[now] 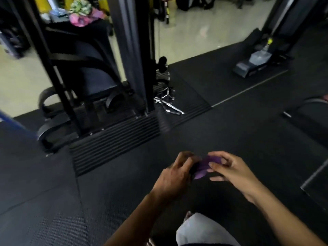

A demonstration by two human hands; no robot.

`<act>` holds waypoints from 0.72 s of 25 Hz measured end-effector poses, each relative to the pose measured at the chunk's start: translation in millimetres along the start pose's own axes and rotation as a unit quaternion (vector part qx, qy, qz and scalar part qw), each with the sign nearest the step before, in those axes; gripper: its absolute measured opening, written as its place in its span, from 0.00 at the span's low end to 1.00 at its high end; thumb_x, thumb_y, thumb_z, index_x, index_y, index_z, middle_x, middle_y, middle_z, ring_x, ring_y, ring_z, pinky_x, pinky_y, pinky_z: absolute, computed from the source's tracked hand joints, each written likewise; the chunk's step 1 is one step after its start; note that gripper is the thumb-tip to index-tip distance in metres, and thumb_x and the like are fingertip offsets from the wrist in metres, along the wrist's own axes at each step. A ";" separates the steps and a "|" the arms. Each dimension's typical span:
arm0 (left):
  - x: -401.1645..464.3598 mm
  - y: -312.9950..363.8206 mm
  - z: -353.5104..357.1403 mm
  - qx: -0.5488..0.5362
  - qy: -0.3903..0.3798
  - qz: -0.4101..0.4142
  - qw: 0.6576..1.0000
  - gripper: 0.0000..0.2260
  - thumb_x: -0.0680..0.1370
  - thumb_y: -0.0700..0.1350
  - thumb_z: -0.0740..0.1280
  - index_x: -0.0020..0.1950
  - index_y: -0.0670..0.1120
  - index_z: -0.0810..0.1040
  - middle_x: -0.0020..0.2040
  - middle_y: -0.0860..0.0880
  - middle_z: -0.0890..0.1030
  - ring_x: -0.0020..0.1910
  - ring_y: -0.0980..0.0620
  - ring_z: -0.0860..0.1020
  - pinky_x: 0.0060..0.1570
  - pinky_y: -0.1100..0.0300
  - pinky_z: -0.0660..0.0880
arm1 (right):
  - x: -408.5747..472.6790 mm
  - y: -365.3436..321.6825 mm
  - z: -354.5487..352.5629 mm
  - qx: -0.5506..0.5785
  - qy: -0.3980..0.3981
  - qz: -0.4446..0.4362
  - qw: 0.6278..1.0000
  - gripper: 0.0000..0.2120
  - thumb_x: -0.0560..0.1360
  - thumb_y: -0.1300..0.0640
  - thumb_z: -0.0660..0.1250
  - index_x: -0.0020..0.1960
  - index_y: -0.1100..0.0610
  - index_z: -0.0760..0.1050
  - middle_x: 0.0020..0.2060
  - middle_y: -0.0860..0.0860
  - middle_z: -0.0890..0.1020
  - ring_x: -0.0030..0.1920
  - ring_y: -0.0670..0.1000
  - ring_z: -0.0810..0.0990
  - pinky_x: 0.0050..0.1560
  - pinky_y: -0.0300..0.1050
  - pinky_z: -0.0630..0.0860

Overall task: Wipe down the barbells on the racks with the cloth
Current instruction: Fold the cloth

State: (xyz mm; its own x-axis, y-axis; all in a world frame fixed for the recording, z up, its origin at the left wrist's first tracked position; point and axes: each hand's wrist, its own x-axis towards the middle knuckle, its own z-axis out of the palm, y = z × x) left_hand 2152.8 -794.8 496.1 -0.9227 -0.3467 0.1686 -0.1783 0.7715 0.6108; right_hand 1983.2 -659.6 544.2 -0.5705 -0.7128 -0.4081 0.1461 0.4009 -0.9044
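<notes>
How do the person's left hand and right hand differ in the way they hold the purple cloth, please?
The left hand lies in shadow with its back to the camera, fingers curled over the near-left end of the purple cloth; the right hand is lit and pinches the cloth's far-right end between thumb and fingertips. The left hand sits slightly lower in the picture than the right. Both grip the same cloth above the black floor mat.

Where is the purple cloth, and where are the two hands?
purple cloth (206, 166): head view, on the bunched middle between the hands.
left hand (174, 174): head view, on the back of the hand.
right hand (230, 170): head view, on the back of the hand.
</notes>
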 end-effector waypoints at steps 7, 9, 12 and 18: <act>182.7 -47.1 45.6 0.058 -0.167 0.081 0.981 0.19 0.82 0.56 0.62 0.71 0.62 0.61 0.72 0.60 0.60 0.58 0.47 0.79 0.50 0.49 0.80 | 104.7 3.0 -89.7 0.035 0.189 0.016 0.981 0.05 0.77 0.57 0.71 0.47 0.60 0.82 0.39 0.58 0.84 0.41 0.54 0.86 0.47 0.59 0.85; 236.0 -52.4 66.5 0.057 -0.149 0.088 0.983 0.18 0.79 0.55 0.67 0.67 0.59 0.66 0.68 0.59 0.65 0.53 0.46 0.81 0.44 0.50 0.81 | 141.6 -3.0 -117.0 0.037 0.208 0.019 0.977 0.06 0.78 0.58 0.71 0.46 0.61 0.81 0.36 0.56 0.84 0.38 0.53 0.85 0.46 0.59 0.85; 319.6 -59.4 76.9 0.087 -0.123 0.110 0.983 0.12 0.77 0.55 0.61 0.58 0.53 0.75 0.62 0.56 0.73 0.46 0.47 0.82 0.36 0.52 0.80 | 198.3 -24.9 -159.2 0.000 0.221 0.010 0.975 0.08 0.79 0.56 0.70 0.42 0.58 0.80 0.31 0.54 0.83 0.34 0.50 0.83 0.42 0.56 0.85; 459.2 -75.5 67.6 0.030 -0.116 0.094 0.988 0.16 0.83 0.60 0.49 0.62 0.53 0.67 0.56 0.49 0.77 0.43 0.56 0.75 0.39 0.57 0.72 | 312.8 -72.7 -246.7 -0.192 0.192 -0.039 0.962 0.19 0.79 0.47 0.67 0.34 0.57 0.77 0.29 0.55 0.78 0.31 0.52 0.78 0.38 0.51 0.75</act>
State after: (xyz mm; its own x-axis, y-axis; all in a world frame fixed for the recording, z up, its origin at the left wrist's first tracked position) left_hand 1719.4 -976.1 475.1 -0.9937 -0.0691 0.0888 -0.0105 0.8430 0.5378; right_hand 1594.7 -769.7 513.1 -0.8346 -0.5143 -0.1972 -0.1777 0.5903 -0.7873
